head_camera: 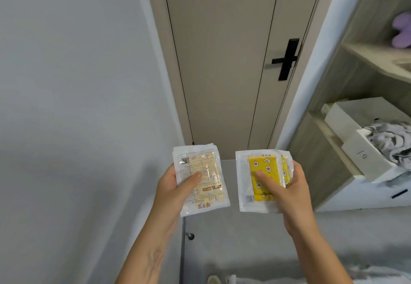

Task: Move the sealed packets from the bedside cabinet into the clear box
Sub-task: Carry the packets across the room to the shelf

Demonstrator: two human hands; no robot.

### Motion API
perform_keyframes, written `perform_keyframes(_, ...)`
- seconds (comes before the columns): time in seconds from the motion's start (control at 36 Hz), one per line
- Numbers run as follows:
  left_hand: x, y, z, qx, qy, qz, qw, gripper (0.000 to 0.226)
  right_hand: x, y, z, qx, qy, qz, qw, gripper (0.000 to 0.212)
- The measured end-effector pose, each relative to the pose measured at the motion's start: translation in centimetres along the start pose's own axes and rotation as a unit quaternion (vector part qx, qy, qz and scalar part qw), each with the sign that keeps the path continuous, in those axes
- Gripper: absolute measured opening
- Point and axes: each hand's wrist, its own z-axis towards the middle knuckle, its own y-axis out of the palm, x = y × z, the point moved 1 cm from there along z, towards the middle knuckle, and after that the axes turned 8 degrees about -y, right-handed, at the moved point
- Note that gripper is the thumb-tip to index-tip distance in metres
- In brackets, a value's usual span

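While both packets are clear sealed plastic, the left packet (201,180) shows a pale cream pad with printed text and the right packet (263,178) a yellow pad with a small pattern. Each is held up above the grey cabinet top (233,239), long axis running near to far, flat face toward the camera. The left hand (175,186) and right hand (287,188) each pinch their packet, thumb across the front, fingers behind.

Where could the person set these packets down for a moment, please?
The grey cabinet top below both hands looks bare, between the left wall and the shelving; a small knob marks its left edge. The white drawer at right is crowded with crumpled grey cloth.
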Motion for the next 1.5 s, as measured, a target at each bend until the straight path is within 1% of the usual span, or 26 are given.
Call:
perform_keyframes(0.17, 2.1, 5.1, 7.5, -0.036, -0.017, 0.032, 0.999, 0.025, 0.6, -1.1, 6.0, 0.06, 0.011, 0.013, 0.998, 0.044)
perform_keyframes(0.31, 3.9, 9.4, 13.7, -0.085, -0.023, 0.042, 0.995, 0.024, 1.5, -2.0, 10.6, 0.118, 0.025, 0.021, 0.992, 0.043)
perform_keyframes(0.47, 5.8, 14.4, 21.9, -0.139, -0.045, 0.065, 0.987, 0.025, 2.1, -3.3, 17.8, 0.187, 0.015, 0.013, 0.982, 0.044)
perform_keyframes(0.64, 8.0, 20.4, 30.6, -0.222, -0.044, 0.092, 0.97, 0.022, 3.0, -3.9, 25.8, 0.256, 0.013, 0.018, 0.966, 0.045)
perform_keyframes(0.72, 8.9, 22.5, 33.7, -0.245, -0.046, 0.097, 0.964, 0.023, 2.9, -3.8, 29.1, 0.27, 0.026, 0.018, 0.962, 0.044)
perform_keyframes(0.78, 9.9, 24.5, 36.1, -0.272, -0.05, 0.1, 0.956, 0.026, 2.7, -4.2, 31.8, 0.288, 0.031, 0.013, 0.957, 0.045)
perform_keyframes(0.86, 11.2, 28.0, 39.0, -0.32, -0.044, 0.108, 0.94, 0.038, 1.6, -5.4, 35.2, 0.312, 0.027, 0.001, 0.95, 0.047)
perform_keyframes(1.0, 11.5, 34.8, 41.4, -0.381, -0.056, 0.132, 0.913, 0.046, 0.0, -8.4, 38.1, 0.356, 0.018, 0.011, 0.934, 0.044)
perform_keyframes(1.14, 11.2, 42.9, 41.9, -0.432, -0.058, 0.143, 0.888, 0.041, -1.7, -12.7, 40.6, 0.404, 0.011, 0.015, 0.915, 0.05)
perform_keyframes(1.22, 11.2, 47.9, 41.7, -0.456, -0.052, 0.145, 0.876, 0.041, -2.6, -16.2, 42.2, 0.418, -0.009, 0.015, 0.908, 0.044)
perform_keyframes(1.36, 11.4, 56.5, 41.3, -0.478, -0.019, 0.138, 0.867, 0.039, -3.8, -22.6, 45.5, 0.423, -0.034, 0.009, 0.906, 0.04)
perform_keyframes(1.5, 11.4, 65.1, 39.9, -0.487, 0.007, 0.107, 0.867, 0.038, -5.1, -29.7, 48.7, 0.416, -0.042, 0.026, 0.908, 0.041)
